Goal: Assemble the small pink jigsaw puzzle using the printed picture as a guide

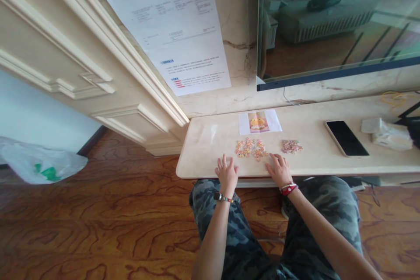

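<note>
A loose heap of tiny multicoloured pieces (pixel 252 148), mostly pink, orange and white, lies on the pale stone-look shelf (pixel 203 140); they are too small to name for certain. Just left of the heap's near edge, my left hand (pixel 227 174) rests on the shelf with its fingers apart, holding nothing. My right hand (pixel 279 170) is at the heap's right side, palm down and fingers spread, its fingertips close to the nearest pieces. A second, tighter cluster of darker pieces (pixel 292 146) sits beyond it. Behind the heap lies a printed picture (pixel 260 121) of a yellow figure.
On the right of the shelf are a black-screened phone (pixel 347 138) and a white pack, perhaps tissues (pixel 390 134). A television (pixel 337 22) hangs above, beside a printed sheet (pixel 183 30). A panelled frame (pixel 98 65) borders the left; a plastic bag (pixel 42 162) is farther left.
</note>
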`<state>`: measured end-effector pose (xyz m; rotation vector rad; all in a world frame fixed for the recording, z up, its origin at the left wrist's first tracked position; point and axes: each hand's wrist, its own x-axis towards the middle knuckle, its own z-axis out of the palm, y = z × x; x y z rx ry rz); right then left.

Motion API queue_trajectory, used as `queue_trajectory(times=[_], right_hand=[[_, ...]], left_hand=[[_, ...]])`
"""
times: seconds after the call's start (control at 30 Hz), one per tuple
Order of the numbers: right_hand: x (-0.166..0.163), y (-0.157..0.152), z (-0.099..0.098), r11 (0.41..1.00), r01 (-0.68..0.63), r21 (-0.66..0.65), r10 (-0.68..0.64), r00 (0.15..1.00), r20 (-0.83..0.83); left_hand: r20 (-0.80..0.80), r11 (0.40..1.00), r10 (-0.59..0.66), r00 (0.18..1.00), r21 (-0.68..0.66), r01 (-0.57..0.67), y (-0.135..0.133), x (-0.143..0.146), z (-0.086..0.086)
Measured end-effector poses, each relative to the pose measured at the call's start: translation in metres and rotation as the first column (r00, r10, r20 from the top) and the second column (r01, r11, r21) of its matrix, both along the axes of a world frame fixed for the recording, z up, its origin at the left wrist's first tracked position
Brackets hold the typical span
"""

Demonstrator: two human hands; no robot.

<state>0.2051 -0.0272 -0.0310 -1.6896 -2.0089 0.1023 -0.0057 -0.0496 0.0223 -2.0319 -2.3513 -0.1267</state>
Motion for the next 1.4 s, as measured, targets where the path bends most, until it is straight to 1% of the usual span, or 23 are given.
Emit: queue_trajectory(times=[0.1,0.23,0.33,0.43,0.53,0.6,0.67,0.73,0.83,0.93,1.07,1.23,1.4], right_hand=[[0.000,0.005,0.002,1.000,0.011,-0.012,-0.011,1.000,-0.029],[0.007,0.009,0.006,0.999,-0.031,0.007,0.032,0.998,-0.047],[0.012,0.012,0.011,0.999,-0.047,0.016,0.048,0.998,-0.045],[0.009,0.018,0.017,0.998,-0.049,-0.042,0.050,0.999,0.022],[0.000,0.027,0.022,0.990,-0.004,-0.143,0.021,0.993,0.116],[-0.007,0.034,0.025,0.982,0.021,-0.187,0.010,0.987,0.161],[-0.010,0.042,0.029,0.978,-0.002,-0.209,0.043,0.981,0.191],[-0.010,0.053,0.035,0.969,-0.056,-0.242,0.110,0.970,0.218],[-0.004,0.069,0.045,0.942,-0.098,-0.322,0.191,0.943,0.272],[0.001,0.082,0.055,0.916,-0.125,-0.381,0.261,0.908,0.329],[-0.004,0.089,0.060,0.893,-0.164,-0.419,0.331,0.870,0.365],[-0.020,0.094,0.060,0.882,-0.169,-0.441,0.346,0.866,0.362],[-0.026,0.098,0.061,0.858,-0.163,-0.488,0.359,0.869,0.341]], left_hand=[[0.006,1.000,0.006,1.000,-0.004,-0.006,0.001,0.006,-0.001],[0.028,1.000,0.015,1.000,-0.004,-0.015,0.005,0.011,-0.001],[0.052,1.000,-0.009,0.999,0.009,0.008,0.013,0.011,-0.001],[0.073,0.999,-0.049,0.996,0.013,0.048,0.025,0.009,-0.003],[0.078,0.996,-0.087,0.993,0.027,0.086,0.036,0.007,-0.003],[0.074,0.990,-0.136,0.988,0.039,0.133,0.043,0.006,-0.001],[0.069,0.978,-0.208,0.976,0.033,0.207,0.051,0.004,0.002],[0.064,0.962,-0.271,0.960,-0.006,0.272,0.059,0.002,0.005],[0.053,0.944,-0.317,0.947,-0.081,0.320,0.073,-0.005,0.009],[0.036,0.930,-0.353,0.935,-0.095,0.354,0.082,-0.013,0.010],[0.011,0.936,-0.337,0.941,-0.106,0.336,0.087,-0.017,0.011],[0.012,0.946,-0.297,0.955,-0.132,0.296,0.087,-0.017,0.010],[0.009,0.958,-0.264,0.964,-0.112,0.264,0.086,-0.022,0.007]])
